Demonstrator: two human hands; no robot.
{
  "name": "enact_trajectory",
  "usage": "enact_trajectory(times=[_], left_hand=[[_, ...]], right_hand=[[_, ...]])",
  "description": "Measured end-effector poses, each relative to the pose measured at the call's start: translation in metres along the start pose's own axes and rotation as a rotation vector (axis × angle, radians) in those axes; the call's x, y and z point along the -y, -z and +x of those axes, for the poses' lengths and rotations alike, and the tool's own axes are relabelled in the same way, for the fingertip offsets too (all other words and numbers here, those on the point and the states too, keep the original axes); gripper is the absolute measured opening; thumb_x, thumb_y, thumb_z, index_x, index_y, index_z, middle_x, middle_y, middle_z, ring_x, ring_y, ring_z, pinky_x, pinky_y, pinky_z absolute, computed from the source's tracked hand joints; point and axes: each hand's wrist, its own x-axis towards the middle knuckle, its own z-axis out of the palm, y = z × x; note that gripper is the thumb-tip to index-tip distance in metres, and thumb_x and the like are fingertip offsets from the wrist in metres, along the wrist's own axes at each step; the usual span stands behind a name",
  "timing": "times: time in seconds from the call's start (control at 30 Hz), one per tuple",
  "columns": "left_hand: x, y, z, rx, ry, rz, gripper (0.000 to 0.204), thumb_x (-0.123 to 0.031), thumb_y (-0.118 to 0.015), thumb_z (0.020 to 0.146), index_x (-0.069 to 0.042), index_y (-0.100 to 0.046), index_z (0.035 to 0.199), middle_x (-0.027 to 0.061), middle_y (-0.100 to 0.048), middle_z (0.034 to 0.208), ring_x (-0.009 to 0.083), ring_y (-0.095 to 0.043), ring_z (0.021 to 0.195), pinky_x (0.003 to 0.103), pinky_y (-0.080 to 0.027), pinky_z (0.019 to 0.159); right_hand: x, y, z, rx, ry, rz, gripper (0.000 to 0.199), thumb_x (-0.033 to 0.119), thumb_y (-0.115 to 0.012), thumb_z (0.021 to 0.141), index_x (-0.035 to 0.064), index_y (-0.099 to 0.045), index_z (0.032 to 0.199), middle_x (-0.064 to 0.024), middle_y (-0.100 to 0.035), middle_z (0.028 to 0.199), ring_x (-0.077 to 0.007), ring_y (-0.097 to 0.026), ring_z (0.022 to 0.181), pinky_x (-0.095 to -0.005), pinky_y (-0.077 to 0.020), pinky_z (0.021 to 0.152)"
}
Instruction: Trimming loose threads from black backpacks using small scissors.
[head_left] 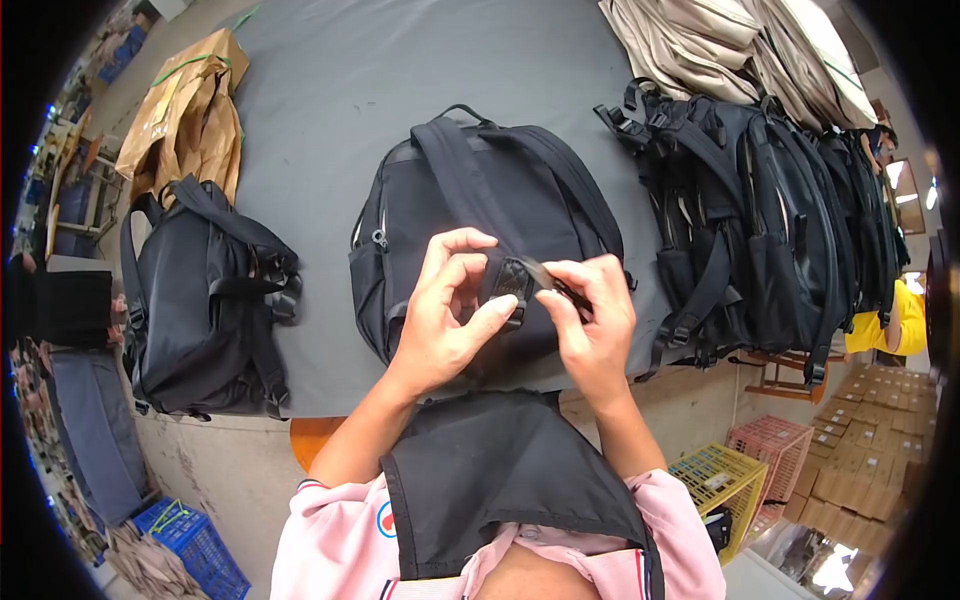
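A black backpack [430, 190] lies on the grey-covered table in front of me, its shoulder straps upward. Between the thumb and fingers of my left hand [450, 310] is the end of a black strap [508, 280] with a dark buckle, lifted off the pack. Close on its right, my right hand [596, 315] pinches a small dark tool with a blurred metal blade, which looks like thread snips [541, 272]. The blade tip meets or nearly meets the strap end; I cannot tell which. My fingers partly cover the tool's handle.
Another black backpack [195, 310] sits at the left table edge, before crumpled brown paper [200, 120]. Several black backpacks [780, 210] stand in a row on the right, beside beige bags [690, 45]. Yellow [715, 480] and blue crates [195, 540] are on the floor.
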Motion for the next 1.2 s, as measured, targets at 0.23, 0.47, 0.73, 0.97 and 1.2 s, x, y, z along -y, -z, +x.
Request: enact_trajectory(times=[0.23,0.47,0.73,0.97,1.2], left_hand=[[-0.001,0.022,0.017,-0.13,0.11,-0.04,0.022,-0.009,-0.062,0.085,0.004,-0.056,0.102,0.0057,-0.037,0.127,0.0064,-0.052,0.083,0.023,-0.046,0.075],[0.015,0.022,0.034,-0.232,0.292,-0.341,0.028,-0.014,-0.063,0.086,0.006,-0.056,0.105,0.0044,-0.039,0.131,0.008,-0.055,0.088,0.025,-0.047,0.071],[0.012,0.025,0.043,-0.225,0.269,-0.345,0.032,-0.015,-0.063,0.086,0.005,-0.054,0.109,0.0063,-0.034,0.136,0.0111,-0.057,0.093,0.027,-0.048,0.072],[0.015,0.027,0.032,-0.217,0.314,-0.395,0.027,-0.015,-0.062,0.087,-0.001,-0.055,0.108,0.0073,-0.056,0.111,0.0106,-0.059,0.088,0.027,-0.049,0.073],[-0.005,0.046,0.05,-0.259,0.266,-0.553,0.027,-0.015,-0.052,0.092,0.001,-0.051,0.114,0.0138,-0.062,0.111,0.0193,-0.062,0.097,0.03,-0.052,0.079]], right_hand=[[-0.01,-0.01,-0.01,0.026,-0.091,0.387,0.03,-0.006,-0.066,0.077,0.0021,-0.055,0.103,-0.0011,-0.048,0.088,-0.0017,-0.046,0.06,-0.0164,-0.0369,0.051],[-0.018,-0.033,-0.032,0.293,-0.391,0.482,0.035,0.0,-0.066,0.081,-0.0004,-0.045,0.109,-0.0037,-0.057,0.076,-0.0047,-0.052,0.065,-0.0188,-0.0419,0.059],[-0.026,-0.033,-0.03,0.284,-0.451,0.515,0.023,0.003,-0.066,0.082,-0.0017,-0.052,0.1,-0.0017,-0.048,0.088,-0.0051,-0.049,0.073,-0.0179,-0.0415,0.066],[-0.019,-0.029,-0.01,0.161,-0.505,0.677,0.014,0.009,-0.056,0.09,0.0002,-0.056,0.101,-0.0017,-0.056,0.079,-0.0009,-0.04,0.045,-0.0161,-0.0318,0.041],[-0.047,-0.047,-0.007,0.191,-0.686,0.89,0.013,0.008,-0.056,0.09,0.0005,-0.057,0.101,-0.0079,-0.062,0.086,-0.0047,-0.045,0.042,-0.0175,-0.0332,0.037]])
